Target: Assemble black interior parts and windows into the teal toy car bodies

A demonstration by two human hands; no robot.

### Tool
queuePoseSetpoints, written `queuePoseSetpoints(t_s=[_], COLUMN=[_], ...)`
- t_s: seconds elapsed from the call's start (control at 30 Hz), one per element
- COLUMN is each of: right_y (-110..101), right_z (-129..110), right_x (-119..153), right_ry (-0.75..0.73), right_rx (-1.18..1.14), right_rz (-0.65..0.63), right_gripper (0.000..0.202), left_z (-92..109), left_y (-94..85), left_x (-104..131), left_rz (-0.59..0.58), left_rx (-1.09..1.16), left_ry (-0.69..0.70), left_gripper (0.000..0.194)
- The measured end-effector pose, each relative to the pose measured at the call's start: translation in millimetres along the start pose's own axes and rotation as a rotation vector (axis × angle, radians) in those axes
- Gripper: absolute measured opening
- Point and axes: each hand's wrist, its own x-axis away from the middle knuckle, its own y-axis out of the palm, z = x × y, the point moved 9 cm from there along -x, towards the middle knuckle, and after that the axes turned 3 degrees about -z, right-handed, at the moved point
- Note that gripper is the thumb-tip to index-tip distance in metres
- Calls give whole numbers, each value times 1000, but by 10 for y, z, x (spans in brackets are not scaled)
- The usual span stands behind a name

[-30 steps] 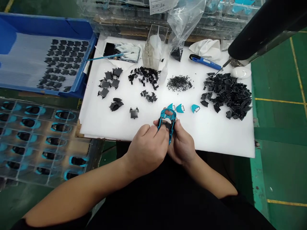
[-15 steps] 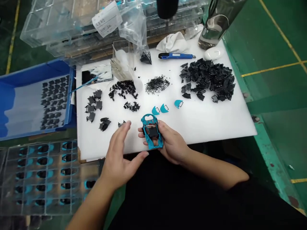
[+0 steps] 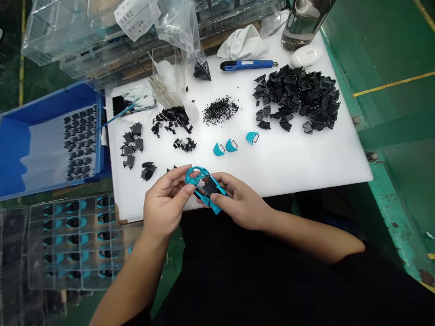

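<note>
Both hands hold a teal plastic toy car body (image 3: 200, 174) with a black insert, tilted over the table's front edge. My left hand (image 3: 166, 199) pinches its rounded left end between thumb and fingers. My right hand (image 3: 241, 201) grips the other end, its thumb lying over the black insert and its fingers partly hidden behind. Beyond the hands lie three small teal curved pieces (image 3: 231, 145) with thin dark frames. To the left are a little pile of black parts (image 3: 148, 171) and several black clip-like parts (image 3: 128, 150).
At the back right is a heap of black parts (image 3: 299, 97), near a blue utility knife (image 3: 248, 65) and a white oval object (image 3: 306, 56). Tiny black pins (image 3: 220, 111) lie mid-table. A blue bin (image 3: 44, 99) and compartment trays (image 3: 91, 290) stand left.
My left hand has moved in from open and closed on the car body's rounded end. The car body has turned and tilted left, and my right thumb has come over it.
</note>
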Motion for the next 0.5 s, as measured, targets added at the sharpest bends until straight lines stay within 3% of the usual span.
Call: queuePoseSetpoints(t_s=[0.1, 0.5], right_y=[-41, -45], right_z=[6, 30], right_x=[23, 41], right_ry=[7, 12], right_rx=[117, 212], right_rz=[54, 125], right_gripper=[27, 24], left_z=[43, 157], left_y=[12, 0], left_x=[46, 144], left_rz=[0, 37], left_rx=[-27, -61], left_ry=[8, 53], left_gripper=[39, 40])
